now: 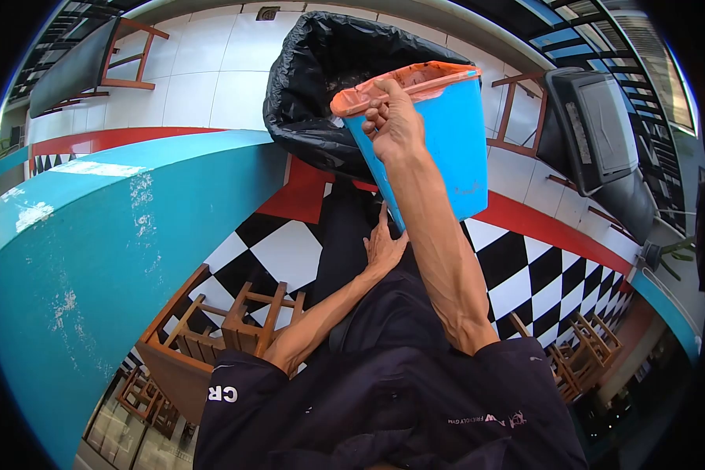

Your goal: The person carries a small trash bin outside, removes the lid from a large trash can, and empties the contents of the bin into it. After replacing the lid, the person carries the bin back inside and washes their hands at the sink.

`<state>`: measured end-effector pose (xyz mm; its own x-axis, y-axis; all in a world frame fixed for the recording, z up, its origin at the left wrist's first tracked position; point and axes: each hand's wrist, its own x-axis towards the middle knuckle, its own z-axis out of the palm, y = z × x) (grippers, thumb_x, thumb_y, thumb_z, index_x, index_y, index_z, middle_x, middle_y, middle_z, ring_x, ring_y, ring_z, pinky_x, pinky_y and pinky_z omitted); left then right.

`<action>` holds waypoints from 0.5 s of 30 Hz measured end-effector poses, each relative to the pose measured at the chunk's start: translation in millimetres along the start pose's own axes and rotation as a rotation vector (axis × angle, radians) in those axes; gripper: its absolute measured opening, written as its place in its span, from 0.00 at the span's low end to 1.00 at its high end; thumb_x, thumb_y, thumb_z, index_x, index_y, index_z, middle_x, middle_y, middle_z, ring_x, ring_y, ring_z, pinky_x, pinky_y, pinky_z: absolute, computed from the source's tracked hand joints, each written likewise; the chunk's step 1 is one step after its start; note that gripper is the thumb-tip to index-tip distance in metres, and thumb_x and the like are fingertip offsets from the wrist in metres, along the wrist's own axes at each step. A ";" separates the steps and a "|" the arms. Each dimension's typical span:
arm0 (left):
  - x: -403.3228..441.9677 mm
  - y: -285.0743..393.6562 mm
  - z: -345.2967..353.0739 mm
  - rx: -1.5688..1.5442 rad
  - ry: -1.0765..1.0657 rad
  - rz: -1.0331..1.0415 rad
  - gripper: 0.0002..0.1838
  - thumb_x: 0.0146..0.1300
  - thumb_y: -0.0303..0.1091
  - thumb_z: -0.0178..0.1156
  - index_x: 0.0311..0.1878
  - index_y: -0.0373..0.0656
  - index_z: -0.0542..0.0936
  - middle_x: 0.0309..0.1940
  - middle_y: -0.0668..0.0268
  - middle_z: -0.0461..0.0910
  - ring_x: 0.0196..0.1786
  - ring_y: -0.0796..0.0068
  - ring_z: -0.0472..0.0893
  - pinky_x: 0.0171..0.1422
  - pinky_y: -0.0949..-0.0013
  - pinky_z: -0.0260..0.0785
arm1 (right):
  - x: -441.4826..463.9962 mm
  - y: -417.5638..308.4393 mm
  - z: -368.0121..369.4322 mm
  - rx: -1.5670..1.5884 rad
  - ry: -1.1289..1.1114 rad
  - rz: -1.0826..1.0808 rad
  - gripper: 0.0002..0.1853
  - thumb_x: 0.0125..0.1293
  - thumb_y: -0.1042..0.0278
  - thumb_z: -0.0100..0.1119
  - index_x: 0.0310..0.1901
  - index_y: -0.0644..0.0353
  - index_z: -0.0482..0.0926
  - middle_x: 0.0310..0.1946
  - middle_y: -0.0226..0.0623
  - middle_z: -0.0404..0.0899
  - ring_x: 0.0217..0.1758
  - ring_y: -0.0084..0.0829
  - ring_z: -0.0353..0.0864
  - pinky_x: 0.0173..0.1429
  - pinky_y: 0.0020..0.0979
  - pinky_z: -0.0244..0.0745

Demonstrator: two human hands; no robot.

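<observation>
A blue bin (446, 149) with an orange rim (446, 78) is tilted over a larger bin lined with a black garbage bag (294, 102). My right hand (397, 125) is closed around the near part of the orange rim. Down at the base of the blue bin, my left hand (385, 249) holds its lower left edge, with some fingers hidden behind it. The inside of the rim looks stained. Dark contents in the black bag are too shadowed to make out.
A teal wall (172, 188) with worn white patches curves along the left. Dark-seated chairs stand at the far left (74, 66) and at the right (560, 133). Wooden stools (251, 317) sit on the checkered floor (286, 254), below the wall.
</observation>
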<state>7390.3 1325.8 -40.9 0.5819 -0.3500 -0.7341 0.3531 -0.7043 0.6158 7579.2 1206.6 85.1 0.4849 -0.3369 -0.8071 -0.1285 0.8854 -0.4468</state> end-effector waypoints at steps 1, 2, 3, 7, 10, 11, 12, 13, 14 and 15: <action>2.1 4.8 -2.8 -0.117 0.002 0.013 0.48 0.51 0.54 0.60 0.70 0.54 0.43 0.59 0.49 0.64 0.65 0.49 0.60 0.63 0.32 0.41 | -17.9 -13.3 -5.7 -0.040 -0.059 -0.048 0.15 0.50 0.64 0.65 0.30 0.54 0.66 0.20 0.26 0.67 0.19 0.18 0.65 0.22 0.21 0.57; 7.2 0.2 0.2 -0.103 0.067 0.087 0.50 0.51 0.54 0.61 0.70 0.54 0.42 0.58 0.50 0.65 0.63 0.50 0.62 0.62 0.32 0.43 | -38.1 -28.5 -10.2 -0.064 -0.097 -0.079 0.15 0.52 0.62 0.65 0.28 0.53 0.65 0.19 0.24 0.62 0.19 0.18 0.63 0.21 0.20 0.55; 7.9 5.0 -4.0 -0.117 0.076 0.078 0.50 0.51 0.54 0.61 0.70 0.54 0.42 0.58 0.50 0.65 0.63 0.50 0.62 0.62 0.32 0.43 | -49.8 -42.9 -18.4 -0.043 -0.149 -0.070 0.15 0.53 0.60 0.64 0.28 0.54 0.65 0.19 0.24 0.61 0.19 0.18 0.63 0.20 0.19 0.54; 15.9 35.6 -35.5 -0.087 0.182 0.287 0.50 0.48 0.49 0.65 0.70 0.49 0.47 0.53 0.47 0.70 0.58 0.53 0.69 0.64 0.48 0.52 | -73.1 -88.2 -39.9 -0.006 -0.241 -0.062 0.14 0.59 0.59 0.58 0.36 0.57 0.67 0.23 0.25 0.62 0.22 0.19 0.62 0.21 0.20 0.53; 19.6 41.6 -53.1 0.034 0.208 0.283 0.47 0.50 0.47 0.63 0.70 0.51 0.49 0.53 0.46 0.70 0.58 0.50 0.68 0.61 0.53 0.58 | -72.4 -90.9 -43.9 -0.123 -0.220 -0.134 0.18 0.59 0.56 0.58 0.40 0.60 0.68 0.28 0.29 0.67 0.27 0.21 0.68 0.23 0.20 0.57; 19.5 35.1 -59.5 0.027 0.215 0.276 0.47 0.50 0.47 0.63 0.70 0.51 0.49 0.53 0.46 0.70 0.58 0.50 0.68 0.61 0.53 0.58 | -73.9 -87.5 -41.8 -0.053 -0.226 -0.118 0.20 0.58 0.54 0.57 0.42 0.62 0.67 0.31 0.31 0.68 0.30 0.22 0.69 0.25 0.21 0.59; 17.9 26.4 -68.3 -0.037 0.215 0.239 0.46 0.51 0.47 0.63 0.69 0.51 0.49 0.53 0.46 0.70 0.58 0.49 0.68 0.62 0.53 0.58 | -72.0 -84.3 -39.0 0.017 -0.228 -0.101 0.23 0.58 0.52 0.57 0.44 0.63 0.67 0.34 0.33 0.69 0.33 0.24 0.70 0.28 0.21 0.62; 15.0 16.0 -76.2 -0.100 0.211 0.201 0.45 0.51 0.46 0.62 0.69 0.51 0.50 0.53 0.46 0.70 0.58 0.49 0.68 0.62 0.53 0.58 | -66.3 -80.5 -36.2 0.011 -0.225 -0.090 0.23 0.58 0.52 0.57 0.44 0.63 0.67 0.34 0.33 0.69 0.33 0.24 0.70 0.28 0.21 0.62; 10.6 4.9 -84.3 -0.106 0.258 0.171 0.43 0.52 0.45 0.62 0.68 0.49 0.52 0.52 0.47 0.71 0.57 0.49 0.70 0.61 0.54 0.59 | -58.1 -75.6 -34.7 0.006 -0.253 -0.077 0.25 0.57 0.49 0.56 0.44 0.64 0.67 0.36 0.34 0.69 0.35 0.25 0.70 0.31 0.23 0.63; 6.3 -7.4 -94.2 -0.177 0.240 0.120 0.41 0.52 0.42 0.60 0.68 0.46 0.53 0.52 0.48 0.71 0.58 0.51 0.69 0.64 0.46 0.52 | -46.9 -70.8 -33.9 0.004 -0.282 -0.070 0.27 0.56 0.47 0.56 0.45 0.65 0.66 0.37 0.35 0.68 0.37 0.26 0.70 0.34 0.24 0.65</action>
<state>7460.4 1387.0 -23.2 0.7761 -0.2531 -0.5775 0.3814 -0.5409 0.7496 7536.2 1148.9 141.5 0.7137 -0.2951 -0.6352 -0.0833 0.8647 -0.4953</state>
